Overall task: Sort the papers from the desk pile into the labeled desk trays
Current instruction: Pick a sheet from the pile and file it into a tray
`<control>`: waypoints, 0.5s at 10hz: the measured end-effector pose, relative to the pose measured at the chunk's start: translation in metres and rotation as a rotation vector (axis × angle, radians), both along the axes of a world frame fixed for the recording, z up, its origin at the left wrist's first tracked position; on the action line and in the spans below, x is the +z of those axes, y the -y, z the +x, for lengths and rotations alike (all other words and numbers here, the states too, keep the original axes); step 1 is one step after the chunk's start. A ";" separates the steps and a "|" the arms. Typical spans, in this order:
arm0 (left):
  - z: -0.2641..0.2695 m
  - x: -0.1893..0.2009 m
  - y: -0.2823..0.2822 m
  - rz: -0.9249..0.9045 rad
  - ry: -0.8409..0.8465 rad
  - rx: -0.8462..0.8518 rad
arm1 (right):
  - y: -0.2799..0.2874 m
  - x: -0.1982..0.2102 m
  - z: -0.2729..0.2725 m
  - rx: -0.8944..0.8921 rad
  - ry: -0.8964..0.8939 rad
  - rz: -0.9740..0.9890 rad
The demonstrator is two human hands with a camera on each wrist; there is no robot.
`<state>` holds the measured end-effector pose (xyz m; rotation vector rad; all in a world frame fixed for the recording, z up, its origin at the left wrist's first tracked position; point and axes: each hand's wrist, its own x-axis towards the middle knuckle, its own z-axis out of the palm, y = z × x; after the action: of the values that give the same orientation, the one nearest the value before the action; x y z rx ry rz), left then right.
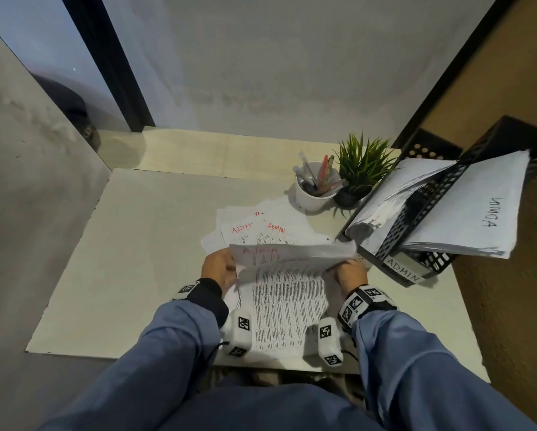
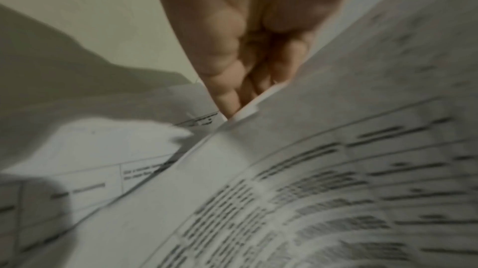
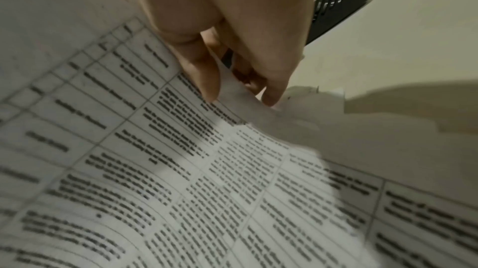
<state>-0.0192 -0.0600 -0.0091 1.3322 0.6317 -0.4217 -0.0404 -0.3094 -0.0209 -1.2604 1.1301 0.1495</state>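
left hand [image 1: 219, 269] and right hand [image 1: 351, 272] each pinch side edge of printed sheet [image 1: 287, 301], thumbs on top, fingers curled beneath; sheet raised off desk [image 1: 142, 244], top edge curling over. more papers marked "admin" [image 1: 261, 231] fanned on desk just beyond. black trays [image 1: 429, 209] at right already hold papers, front label "admin". pen cup [image 1: 315, 191], small plant [image 1: 362, 169] behind pile.

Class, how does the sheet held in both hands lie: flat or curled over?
Curled over: the sheet bends at its top edge, pinched by the left hand and right hand.
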 end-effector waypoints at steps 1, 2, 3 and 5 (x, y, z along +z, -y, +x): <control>0.006 -0.021 -0.001 0.388 0.016 -0.123 | -0.001 -0.006 -0.006 0.023 0.016 -0.063; 0.000 -0.030 0.006 0.551 0.025 -0.275 | -0.001 -0.026 -0.005 0.056 0.010 -0.098; -0.001 -0.033 0.008 0.520 -0.021 -0.291 | -0.001 -0.012 -0.010 0.242 -0.143 -0.304; -0.003 -0.037 0.007 0.459 0.097 -0.401 | -0.001 -0.003 -0.010 0.137 -0.064 -0.308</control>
<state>-0.0221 -0.0665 -0.0463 1.9185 0.3870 -0.5514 -0.0504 -0.3080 -0.0234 -1.6179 1.1510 0.1218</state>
